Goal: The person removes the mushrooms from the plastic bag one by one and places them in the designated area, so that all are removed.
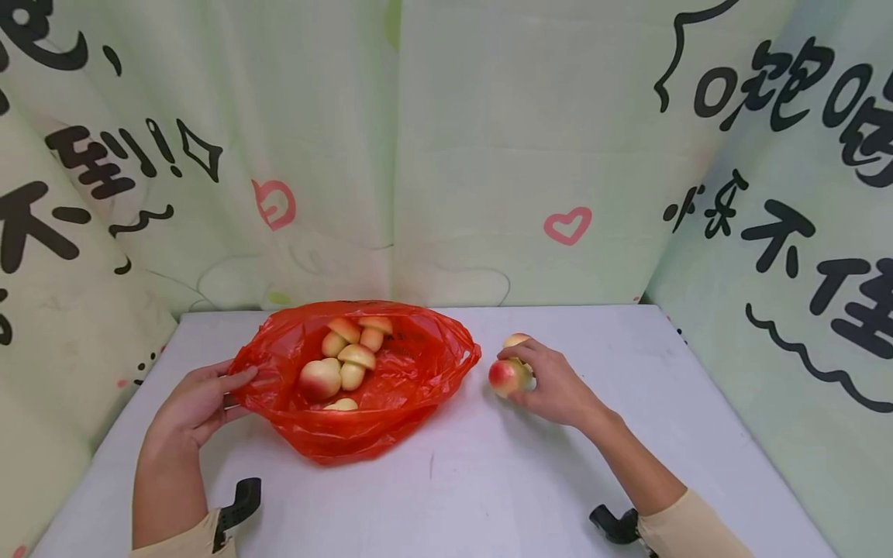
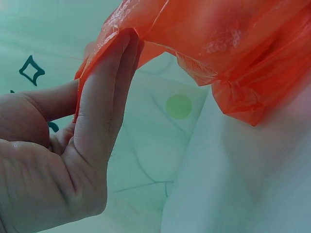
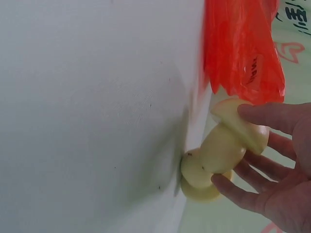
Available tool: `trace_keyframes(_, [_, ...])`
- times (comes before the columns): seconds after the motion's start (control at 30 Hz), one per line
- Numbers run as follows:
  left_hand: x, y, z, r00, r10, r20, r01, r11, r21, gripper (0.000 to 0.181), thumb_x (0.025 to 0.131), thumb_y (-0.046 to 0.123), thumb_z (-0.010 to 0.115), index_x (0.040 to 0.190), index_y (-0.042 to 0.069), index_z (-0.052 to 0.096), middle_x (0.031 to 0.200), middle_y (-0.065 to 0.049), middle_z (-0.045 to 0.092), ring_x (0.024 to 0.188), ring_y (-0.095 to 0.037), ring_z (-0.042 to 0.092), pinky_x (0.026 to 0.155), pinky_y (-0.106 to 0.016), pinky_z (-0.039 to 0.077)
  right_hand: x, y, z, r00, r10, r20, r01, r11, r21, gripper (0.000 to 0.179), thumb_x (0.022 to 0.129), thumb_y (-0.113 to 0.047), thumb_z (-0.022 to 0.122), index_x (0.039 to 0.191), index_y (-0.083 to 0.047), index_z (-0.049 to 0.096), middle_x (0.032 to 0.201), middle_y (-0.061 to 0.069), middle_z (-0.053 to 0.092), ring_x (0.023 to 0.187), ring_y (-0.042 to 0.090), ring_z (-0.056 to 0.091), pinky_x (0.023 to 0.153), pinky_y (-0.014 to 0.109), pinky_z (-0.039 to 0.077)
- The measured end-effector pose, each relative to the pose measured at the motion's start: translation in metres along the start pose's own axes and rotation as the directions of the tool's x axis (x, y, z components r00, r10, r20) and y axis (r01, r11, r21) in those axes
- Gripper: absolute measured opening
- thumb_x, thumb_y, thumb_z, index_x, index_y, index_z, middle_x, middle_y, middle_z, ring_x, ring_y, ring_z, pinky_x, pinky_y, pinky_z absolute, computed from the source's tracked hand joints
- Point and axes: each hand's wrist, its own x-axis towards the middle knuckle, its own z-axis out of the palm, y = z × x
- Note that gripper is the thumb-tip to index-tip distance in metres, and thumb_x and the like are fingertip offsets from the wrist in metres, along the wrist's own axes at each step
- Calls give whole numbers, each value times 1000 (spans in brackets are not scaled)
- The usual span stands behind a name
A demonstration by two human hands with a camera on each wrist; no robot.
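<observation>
My left hand (image 1: pixel 191 403) pinches the left rim of a red plastic bag (image 1: pixel 335 442), with the film between thumb and fingers (image 2: pixel 97 111) in the left wrist view. Several toy mushrooms (image 1: pixel 357 356) with pale stems and red-blushed caps lie inside the wide-mouthed bag. To the right of it, my right hand (image 1: pixel 551 384) grips another mushroom (image 1: pixel 508 377) by thumb and fingertips. The right wrist view shows this held mushroom (image 3: pixel 238 131) tilted, its cap under the thumb. Just behind it, a second mushroom (image 3: pixel 194 170) rests on the table, partly hidden by the hand in the head view.
The white table (image 1: pixel 474 488) carries the bag in its left middle part. A printed cloth backdrop (image 1: pixel 481 155) with hearts and black lettering rises along the back and both sides. Each wrist wears a black camera mount (image 1: pixel 240 504).
</observation>
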Motion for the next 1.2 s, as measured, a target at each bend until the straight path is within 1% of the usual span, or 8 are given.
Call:
trace_keyframes(0.2, [1, 0, -1, 1000, 2, -10, -2, 1000, 8, 81, 104, 33, 65, 165, 5, 21, 111, 10, 63, 97, -9, 68, 86, -29, 63, -2, 1, 4, 999, 46, 27, -46, 999, -16, 51, 82, -12, 85, 130, -11, 68, 135, 12, 61, 126, 36, 58, 94, 54, 60])
trace_keyframes(0.33, [1, -1, -1, 1000, 2, -13, -2, 1000, 9, 81, 103, 34, 65, 165, 6, 22, 112, 10, 63, 97, -9, 68, 86, -30, 63, -4, 2, 6, 997, 62, 36, -61, 998, -18, 51, 82, -12, 85, 129, -12, 68, 134, 12, 61, 126, 37, 57, 93, 55, 60])
trace_keyframes(0.53, [1, -1, -1, 1000, 4, -12, -4, 1000, 10, 79, 104, 33, 64, 166, 5, 21, 113, 9, 63, 97, -9, 68, 87, -30, 63, -5, 6, 9, 998, 50, 42, -48, 998, -43, 49, 81, -10, 87, 126, -12, 69, 131, 13, 62, 123, 37, 58, 93, 55, 59])
trace_keyframes(0.77, [0, 0, -1, 1000, 1, -21, -1, 1000, 22, 80, 104, 33, 64, 166, 6, 20, 116, 8, 62, 97, -9, 67, 87, -30, 63, -5, 8, 11, 999, 30, 44, -27, 998, -59, 50, 80, -11, 88, 126, -13, 69, 133, 13, 61, 123, 38, 59, 96, 56, 58])
trace_keyframes(1.07, [0, 1, -2, 1000, 4, -18, -4, 1000, 19, 80, 104, 33, 64, 166, 5, 21, 114, 9, 62, 96, -8, 68, 86, -30, 63, -5, 4, 12, 997, 53, 52, -49, 995, -83, 53, 81, -11, 88, 130, -11, 68, 138, 15, 59, 127, 41, 57, 99, 59, 56])
trace_keyframes(1.2, [0, 1, -1, 1000, 2, -15, -2, 1000, 15, 80, 104, 32, 64, 166, 6, 21, 113, 10, 63, 96, -8, 68, 86, -29, 63, -6, 4, 11, 998, 49, 50, -45, 995, -87, 54, 81, -12, 88, 131, -10, 67, 139, 15, 59, 129, 42, 55, 101, 62, 54])
